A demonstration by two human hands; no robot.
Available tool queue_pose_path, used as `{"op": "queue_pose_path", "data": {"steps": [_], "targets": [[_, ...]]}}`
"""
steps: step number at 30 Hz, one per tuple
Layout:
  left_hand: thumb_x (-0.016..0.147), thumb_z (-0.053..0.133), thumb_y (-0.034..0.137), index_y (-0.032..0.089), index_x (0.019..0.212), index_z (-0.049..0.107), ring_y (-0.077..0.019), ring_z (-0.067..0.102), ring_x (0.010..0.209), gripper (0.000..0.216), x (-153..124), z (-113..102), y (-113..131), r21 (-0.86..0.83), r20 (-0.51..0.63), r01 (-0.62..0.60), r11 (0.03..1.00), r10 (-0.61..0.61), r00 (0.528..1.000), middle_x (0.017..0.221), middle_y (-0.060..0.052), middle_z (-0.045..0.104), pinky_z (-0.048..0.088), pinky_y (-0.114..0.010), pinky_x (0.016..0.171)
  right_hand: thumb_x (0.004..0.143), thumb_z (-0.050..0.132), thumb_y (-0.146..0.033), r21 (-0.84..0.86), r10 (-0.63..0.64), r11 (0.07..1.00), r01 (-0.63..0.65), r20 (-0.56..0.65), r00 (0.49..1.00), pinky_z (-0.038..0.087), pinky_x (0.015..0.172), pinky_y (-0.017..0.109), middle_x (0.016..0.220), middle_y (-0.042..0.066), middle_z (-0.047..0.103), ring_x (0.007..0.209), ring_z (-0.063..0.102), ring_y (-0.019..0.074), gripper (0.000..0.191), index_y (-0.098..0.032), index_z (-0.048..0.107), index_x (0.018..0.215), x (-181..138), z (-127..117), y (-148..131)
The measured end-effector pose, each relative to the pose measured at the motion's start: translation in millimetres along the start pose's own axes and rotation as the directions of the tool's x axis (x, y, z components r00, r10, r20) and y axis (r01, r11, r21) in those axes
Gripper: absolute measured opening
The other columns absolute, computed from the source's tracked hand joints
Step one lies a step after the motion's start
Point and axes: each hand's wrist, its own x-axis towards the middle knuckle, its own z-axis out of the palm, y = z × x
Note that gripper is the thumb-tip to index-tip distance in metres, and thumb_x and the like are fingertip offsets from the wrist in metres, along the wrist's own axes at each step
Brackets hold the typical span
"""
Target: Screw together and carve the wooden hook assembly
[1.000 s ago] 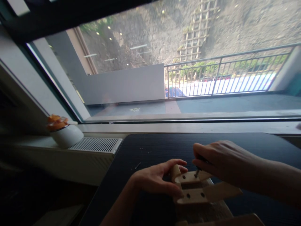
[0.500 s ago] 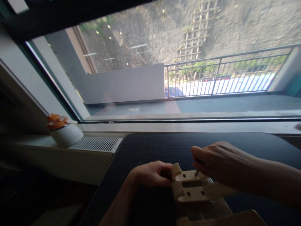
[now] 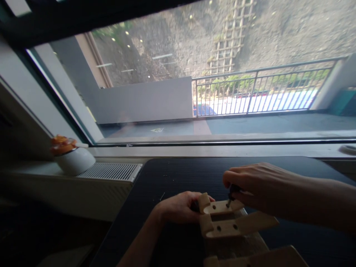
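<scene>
My left hand (image 3: 179, 208) is closed around the left end of a wooden assembly (image 3: 226, 230), steadying it on the dark table. Pale wooden strips with rounded ends and dark holes lie across a board. In my right hand (image 3: 258, 187) is a small screwdriver (image 3: 232, 192) with a dark handle, the fingers pinching it from above. Its metal shaft slants down to a hole in the farthest strip. The fingertips of the left hand are partly hidden behind the wood.
The black table (image 3: 158, 168) runs up to the window sill (image 3: 167, 151). Small bits and a thin metal piece (image 3: 162, 196) lie on it. To the left, a white container with an orange top (image 3: 73, 159) stands by a white radiator (image 3: 114, 171).
My right hand has lifted and turned slightly, so more of the screwdriver's handle shows. The tip stays at the same hole. The whole view has shifted a little.
</scene>
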Motion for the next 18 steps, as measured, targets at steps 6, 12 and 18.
{"op": "queue_pose_path", "data": {"steps": [6, 12, 18], "targets": [[0.074, 0.073, 0.039, 0.020, 0.125, 0.056, -0.0260, 0.058, 0.109, 0.057, 1, -2, -6, -0.011, 0.000, -0.004, 1.000, 0.004, 1.000, 0.119, -0.007, 0.063, 0.044, -0.035, 0.096, 0.079, 0.046, -0.005, -0.024, -0.104, 0.994, 0.103, -0.038, 0.994, 0.024, 0.048, 0.024, 0.069, -0.004, 0.057, 0.053, 0.047, 0.0094, 0.017, -0.021, 0.049, 0.074, 3, 13, 10], [0.074, 0.072, 0.038, 0.019, 0.122, 0.058, -0.0251, 0.058, 0.107, 0.053, 2, 0, 1, 0.087, -0.021, -0.007, 0.996, 0.008, 1.000, 0.116, -0.006, 0.064, 0.045, -0.033, 0.093, 0.086, 0.055, -0.023, -0.150, -0.017, 0.989, -0.010, -0.179, 0.984, 0.019, 0.045, 0.026, 0.057, -0.004, 0.057, 0.047, 0.052, 0.0114, 0.009, -0.020, 0.051, 0.079, 7, 25, 12], [0.074, 0.073, 0.035, 0.017, 0.120, 0.059, -0.0254, 0.058, 0.106, 0.051, 2, 1, 2, 0.063, -0.020, -0.011, 0.998, 0.012, 1.000, 0.115, -0.007, 0.065, 0.045, -0.034, 0.093, 0.090, 0.048, -0.026, -0.286, 0.140, 0.938, -0.196, -0.204, 0.969, 0.012, 0.043, 0.028, 0.048, -0.003, 0.053, 0.041, 0.051, 0.0142, 0.017, -0.018, 0.051, 0.076, 13, 22, 3]]}}
